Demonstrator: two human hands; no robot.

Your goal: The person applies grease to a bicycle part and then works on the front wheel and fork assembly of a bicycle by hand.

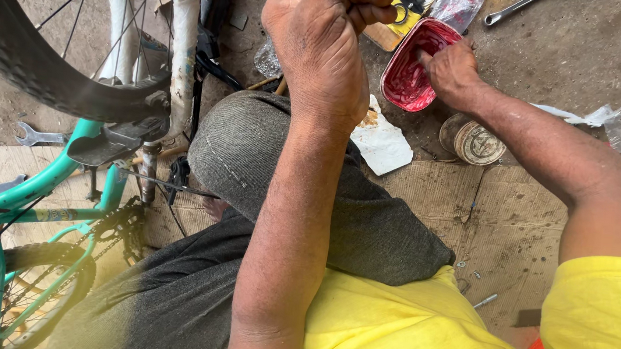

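Dirt floor [593, 49], cardboard, a teal bicycle [35, 204] alongside.
Right hand [448, 71] dips fingers into the red grease tub [410, 68]; left hand [325, 39], clenched, sits just left of it.

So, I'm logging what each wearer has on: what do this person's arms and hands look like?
Both arms are bare from the short sleeves of a yellow T-shirt down. The left hand and right hand wear no gloves; no watch, ring or band shows. Dark grey trousers cover the raised knee.
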